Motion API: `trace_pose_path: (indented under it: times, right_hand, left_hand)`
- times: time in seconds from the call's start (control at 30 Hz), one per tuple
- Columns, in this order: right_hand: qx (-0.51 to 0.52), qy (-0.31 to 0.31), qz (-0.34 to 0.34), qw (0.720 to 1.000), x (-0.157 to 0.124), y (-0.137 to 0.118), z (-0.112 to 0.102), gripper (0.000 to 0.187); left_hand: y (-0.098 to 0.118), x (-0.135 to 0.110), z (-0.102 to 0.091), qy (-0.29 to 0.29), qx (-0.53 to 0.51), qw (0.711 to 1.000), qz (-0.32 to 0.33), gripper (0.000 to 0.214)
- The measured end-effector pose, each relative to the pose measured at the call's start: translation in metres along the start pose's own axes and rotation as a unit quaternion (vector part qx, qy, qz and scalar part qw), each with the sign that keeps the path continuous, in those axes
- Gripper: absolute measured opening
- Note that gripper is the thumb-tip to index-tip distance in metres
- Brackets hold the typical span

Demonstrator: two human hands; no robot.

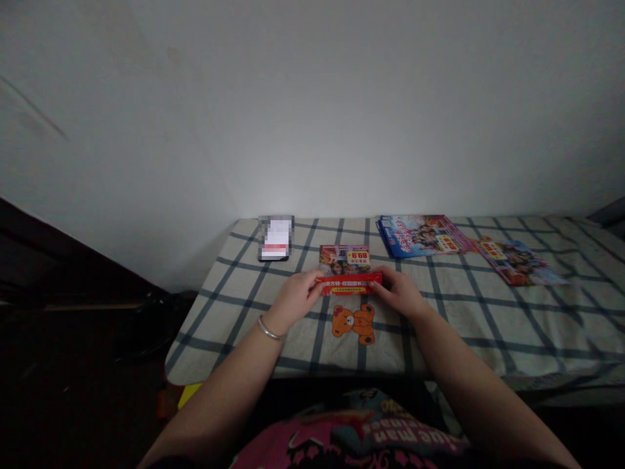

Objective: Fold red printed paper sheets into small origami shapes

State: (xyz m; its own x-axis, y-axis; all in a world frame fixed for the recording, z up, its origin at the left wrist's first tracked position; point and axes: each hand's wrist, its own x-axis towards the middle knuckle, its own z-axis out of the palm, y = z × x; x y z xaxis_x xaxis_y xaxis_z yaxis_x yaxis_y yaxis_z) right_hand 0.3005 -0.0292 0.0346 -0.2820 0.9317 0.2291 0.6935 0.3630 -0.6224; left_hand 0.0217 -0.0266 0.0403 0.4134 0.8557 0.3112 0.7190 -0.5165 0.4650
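Observation:
A small colourful leaflet point(346, 262) with a red band along its near edge lies in the middle of the checked cloth point(463, 312). My left hand point(294, 298) pinches the red near edge at its left end. At the right end, my right hand point(399, 292) pinches the same edge. The near edge looks lifted or folded up between both hands. A metal bangle point(269, 329) circles my left wrist. An orange bear print point(354, 322) shows on the cloth just below the leaflet.
A phone point(275, 238) lies at the back left of the cloth. A stack of blue leaflets point(420, 235) and a single red leaflet point(517, 262) lie to the back right. A white wall stands behind; the floor at left is dark.

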Motion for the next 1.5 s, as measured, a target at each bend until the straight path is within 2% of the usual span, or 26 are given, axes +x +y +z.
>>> trace_pose_path:
  times: [0.2,0.37,0.5,0.77,0.97,1.23,1.4,1.5]
  right_hand:
    - [-0.029,0.035,0.054,0.998,0.002,-0.003,0.005,0.023]
    - [-0.012,0.058,0.093,0.994,0.003,-0.004,0.007,0.019]
    - [-0.012,0.075,0.122,0.99,0.005,-0.004,0.007,0.018]
    - [-0.06,0.109,0.144,0.982,0.006,-0.001,0.01,0.021]
    - [-0.095,0.115,0.146,0.978,0.008,-0.003,0.011,0.015]
    - [-0.139,0.121,0.141,0.973,0.01,-0.003,0.012,0.013]
    - [-0.139,0.109,0.141,0.974,0.01,-0.006,0.014,0.019]
    - [-0.161,0.104,0.115,0.975,0.01,-0.008,0.015,0.02]
  left_hand:
    - [0.0,0.0,0.006,0.017,-0.136,0.988,-0.064,0.03]
    - [0.001,0.002,0.007,0.045,-0.158,0.983,-0.077,0.044]
    - [0.004,0.004,0.006,0.042,-0.156,0.984,-0.076,0.042]
    - [0.008,0.007,0.012,0.034,-0.126,0.99,-0.055,0.04]
    - [0.007,0.008,0.016,0.035,-0.119,0.991,-0.051,0.036]
    - [0.012,0.009,0.017,0.04,-0.005,0.999,0.0,0.027]
    - [0.012,0.008,0.016,0.056,-0.008,0.998,-0.024,0.017]
    - [0.007,0.006,0.013,0.061,-0.044,0.996,-0.054,0.017]
